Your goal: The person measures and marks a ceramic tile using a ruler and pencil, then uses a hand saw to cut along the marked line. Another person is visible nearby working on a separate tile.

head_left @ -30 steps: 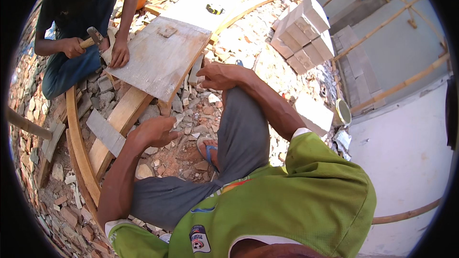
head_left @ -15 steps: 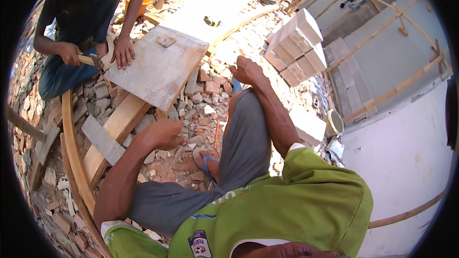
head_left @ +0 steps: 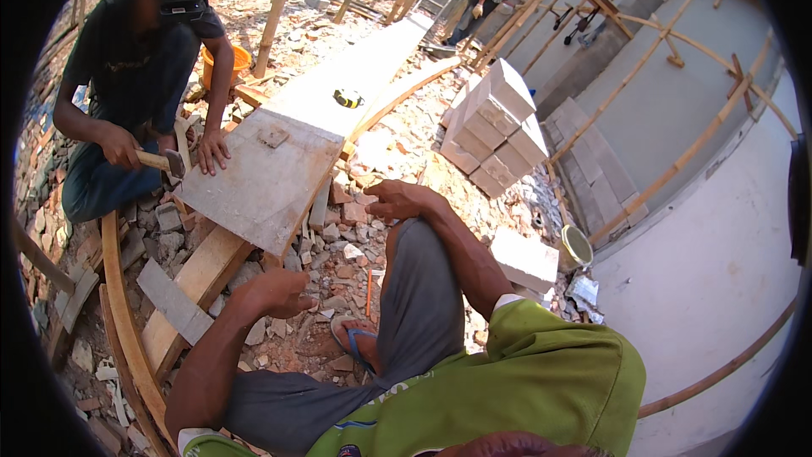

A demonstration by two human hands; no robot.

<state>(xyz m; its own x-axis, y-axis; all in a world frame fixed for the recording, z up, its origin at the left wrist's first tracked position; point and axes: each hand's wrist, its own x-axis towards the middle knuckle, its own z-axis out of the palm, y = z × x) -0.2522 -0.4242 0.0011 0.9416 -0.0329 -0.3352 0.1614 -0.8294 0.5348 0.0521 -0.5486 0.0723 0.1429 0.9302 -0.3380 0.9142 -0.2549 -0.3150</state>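
My left hand [head_left: 275,291] hangs in front of my left knee with loosely bent fingers and nothing visible in it. My right hand [head_left: 397,200] is held out beyond my right knee, fingers partly stretched to the left, holding nothing visible. Both are apart from the large grey-white board [head_left: 271,173], which lies on wooden beams [head_left: 199,283] ahead. At the board's left edge a squatting co-worker grips a hammer [head_left: 161,162] in one hand and presses the other hand [head_left: 213,151] on the board. A small flat piece [head_left: 272,135] lies on top.
Broken brick and rubble cover the ground. A black-and-yellow tape measure [head_left: 348,99] lies on the bright far surface. Pale blocks [head_left: 495,131] are stacked at right, near a bucket [head_left: 576,247] and bamboo poles. An orange bucket [head_left: 227,66] stands behind the co-worker. Other people stand farther back.
My view has tilted up, so the scene sits lower and more people show at the back. My right hand's fingers are more stretched out. The co-worker's hammer stays beside the board's edge.
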